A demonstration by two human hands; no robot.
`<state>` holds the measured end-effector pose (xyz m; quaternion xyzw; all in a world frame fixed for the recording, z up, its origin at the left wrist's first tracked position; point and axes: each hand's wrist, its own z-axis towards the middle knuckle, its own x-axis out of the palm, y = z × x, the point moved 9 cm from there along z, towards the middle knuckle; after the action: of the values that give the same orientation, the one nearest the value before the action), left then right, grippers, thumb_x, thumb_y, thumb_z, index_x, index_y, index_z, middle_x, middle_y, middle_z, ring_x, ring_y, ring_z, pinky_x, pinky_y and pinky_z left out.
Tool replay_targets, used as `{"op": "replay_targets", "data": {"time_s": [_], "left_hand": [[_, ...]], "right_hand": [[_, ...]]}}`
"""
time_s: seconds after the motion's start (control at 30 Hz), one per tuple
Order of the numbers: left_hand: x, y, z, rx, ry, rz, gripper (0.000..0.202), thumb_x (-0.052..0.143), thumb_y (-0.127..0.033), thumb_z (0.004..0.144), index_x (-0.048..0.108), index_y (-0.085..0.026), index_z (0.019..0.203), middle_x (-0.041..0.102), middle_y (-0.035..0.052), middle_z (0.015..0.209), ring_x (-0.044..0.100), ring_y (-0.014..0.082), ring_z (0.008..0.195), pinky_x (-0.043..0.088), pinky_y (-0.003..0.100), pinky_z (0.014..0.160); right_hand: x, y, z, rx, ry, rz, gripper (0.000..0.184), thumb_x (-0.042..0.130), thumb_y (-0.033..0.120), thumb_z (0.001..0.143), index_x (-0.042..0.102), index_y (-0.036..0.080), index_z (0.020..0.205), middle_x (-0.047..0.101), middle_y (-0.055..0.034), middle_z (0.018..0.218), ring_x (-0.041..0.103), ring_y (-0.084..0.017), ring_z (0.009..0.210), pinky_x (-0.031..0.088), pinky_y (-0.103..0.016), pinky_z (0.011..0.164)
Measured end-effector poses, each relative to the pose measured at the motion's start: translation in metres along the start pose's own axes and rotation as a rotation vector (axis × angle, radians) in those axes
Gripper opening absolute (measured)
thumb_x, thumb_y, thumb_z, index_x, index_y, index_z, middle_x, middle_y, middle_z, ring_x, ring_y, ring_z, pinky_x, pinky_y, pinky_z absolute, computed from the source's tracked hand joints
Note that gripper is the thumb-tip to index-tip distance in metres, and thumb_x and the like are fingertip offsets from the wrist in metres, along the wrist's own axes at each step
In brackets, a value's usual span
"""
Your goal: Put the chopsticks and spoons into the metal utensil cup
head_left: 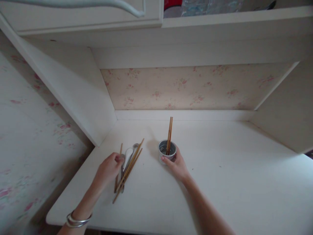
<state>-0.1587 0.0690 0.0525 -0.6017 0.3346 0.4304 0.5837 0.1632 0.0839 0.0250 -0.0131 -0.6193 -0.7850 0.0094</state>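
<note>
My right hand (pixel 178 165) is wrapped around a small round metal utensil holder (pixel 160 150) on the white tabletop. Two wooden chopsticks (pixel 170 133) stand upright in it, and small holes show inside. To the left, my left hand (pixel 110 167) is closed at the edge of a loose pile, its fingertips pinching a metal spoon (pixel 122 171) near its bowl. Beside these fingers lie a white spoon (pixel 128 156), another metal spoon (pixel 135 147) and several wooden chopsticks (pixel 129 169), partly crossing one another. My fingers hide part of the pile.
The white tabletop (pixel 239 186) runs under a white cabinet (pixel 195 36) with side panels. A flowered back wall (pixel 181 88) is behind it. Overhead, clear plastic items (pixel 207 6) and a red object (pixel 172 4) sit on a shelf. A flowered wall (pixel 36 137) is at left.
</note>
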Motion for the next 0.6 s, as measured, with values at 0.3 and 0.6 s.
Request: {"op": "replay_targets", "data": {"time_s": [0.3, 0.6], "left_hand": [[0.034, 0.031, -0.011, -0.069, 0.219, 0.126, 0.034, 0.037, -0.047, 0.091, 0.058, -0.021, 0.085, 0.071, 0.0101, 0.089, 0.068, 0.0275, 0.085, 0.042, 0.032, 0.070], [0.043, 0.037, -0.010, -0.084, 0.312, 0.238, 0.042, 0.022, -0.041, 0.096, 0.057, -0.018, 0.093, 0.070, 0.0155, 0.098, 0.069, 0.0283, 0.087, 0.045, 0.034, 0.070]], "right_hand": [[0.001, -0.002, -0.002, 0.007, -0.004, -0.009, 0.072, 0.079, 0.036, 0.073, 0.045, 0.021, 0.134, 0.065, -0.0110, 0.123, 0.062, -0.026, 0.113, 0.048, -0.046, 0.098], [-0.001, -0.013, 0.000, -0.004, 0.008, -0.001, 0.070, 0.080, 0.037, 0.073, 0.046, 0.025, 0.133, 0.065, -0.0110, 0.124, 0.061, -0.030, 0.114, 0.048, -0.049, 0.098]]}}
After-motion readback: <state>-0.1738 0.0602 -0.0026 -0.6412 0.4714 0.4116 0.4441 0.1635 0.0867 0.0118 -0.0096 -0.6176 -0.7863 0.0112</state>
